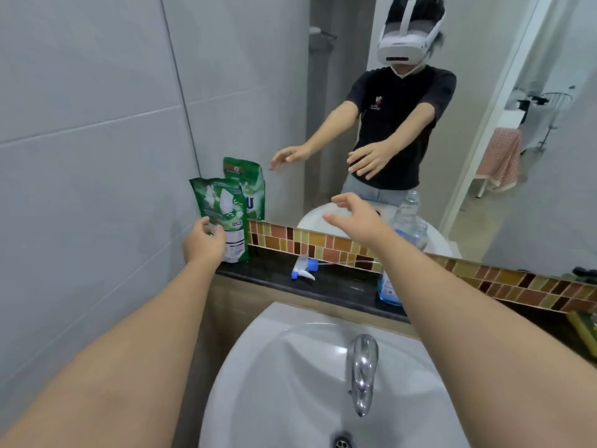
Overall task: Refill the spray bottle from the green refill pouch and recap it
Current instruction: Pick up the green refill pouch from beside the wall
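Observation:
The green refill pouch (pixel 223 205) stands upright at the left end of the black ledge (pixel 339 287), against the wall. My left hand (pixel 203 242) is right in front of its lower part with fingers apart; the mirror shows it holding nothing. My right hand (pixel 358 218) hovers open above the ledge, fingers spread. The clear spray bottle (pixel 389 291), uncapped and holding a little blue liquid, stands on the ledge behind my right forearm, which hides part of it. Its blue and white trigger head (pixel 305 268) with its dip tube lies flat on the ledge between my hands.
A white sink (pixel 274 367) with a chrome faucet (pixel 361 367) sits below the ledge. A mosaic tile strip (pixel 323 244) and a mirror (pixel 484 92) rise behind it. Grey wall tiles close the left side. A green and yellow sponge (pixel 584 328) lies at the right edge.

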